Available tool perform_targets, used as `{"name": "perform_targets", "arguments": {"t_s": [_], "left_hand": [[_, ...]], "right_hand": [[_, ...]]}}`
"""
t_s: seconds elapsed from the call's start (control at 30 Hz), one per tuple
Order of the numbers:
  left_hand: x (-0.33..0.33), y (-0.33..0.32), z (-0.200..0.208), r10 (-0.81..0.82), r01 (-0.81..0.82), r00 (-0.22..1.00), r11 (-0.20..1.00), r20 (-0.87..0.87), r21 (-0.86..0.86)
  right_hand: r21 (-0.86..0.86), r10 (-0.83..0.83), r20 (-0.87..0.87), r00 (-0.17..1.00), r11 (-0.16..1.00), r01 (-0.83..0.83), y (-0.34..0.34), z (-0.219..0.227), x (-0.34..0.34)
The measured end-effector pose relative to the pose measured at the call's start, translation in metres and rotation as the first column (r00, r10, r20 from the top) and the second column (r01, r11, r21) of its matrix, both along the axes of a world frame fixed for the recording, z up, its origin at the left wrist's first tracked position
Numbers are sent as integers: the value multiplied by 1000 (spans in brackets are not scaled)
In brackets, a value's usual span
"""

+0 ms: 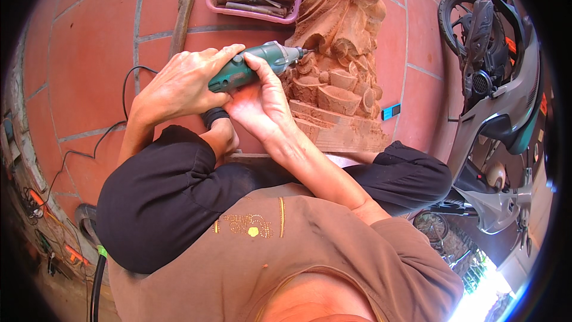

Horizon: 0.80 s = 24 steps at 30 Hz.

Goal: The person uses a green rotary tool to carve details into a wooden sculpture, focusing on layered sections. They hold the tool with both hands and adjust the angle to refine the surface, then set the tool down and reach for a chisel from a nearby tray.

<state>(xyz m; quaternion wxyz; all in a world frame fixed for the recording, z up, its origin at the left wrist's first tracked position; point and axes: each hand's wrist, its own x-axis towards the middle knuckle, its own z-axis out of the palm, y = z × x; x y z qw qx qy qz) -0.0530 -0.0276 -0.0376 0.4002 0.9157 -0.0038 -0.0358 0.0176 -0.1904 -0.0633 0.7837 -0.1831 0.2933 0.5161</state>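
Note:
A green handheld rotary grinder (257, 63) lies across both my hands, its metal tip touching a carved reddish wooden statue (341, 36) that lies on the tiled floor. My left hand (185, 77) wraps over the rear of the tool's body. My right hand (260, 100) grips the tool from below near its front, thumb on top. The tool's black cable (128, 83) runs off to the left across the tiles. My knees in black trousers sit below the hands.
A pink tray (257, 15) with several wooden-handled chisels sits at the top, a wooden mallet handle (181, 18) beside it. A parked motor scooter (497, 95) stands at the right. A small blue object (391, 111) lies by the statue. Cables trail along the left edge.

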Motion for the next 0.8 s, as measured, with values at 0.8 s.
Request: {"name": "perform_targets", "arguments": {"t_s": [0.8], "left_hand": [[8, -1, -3, 11, -11, 1000, 999, 7, 44]], "right_hand": [[8, -6, 16, 1000, 1000, 6, 3, 2, 9]]}}
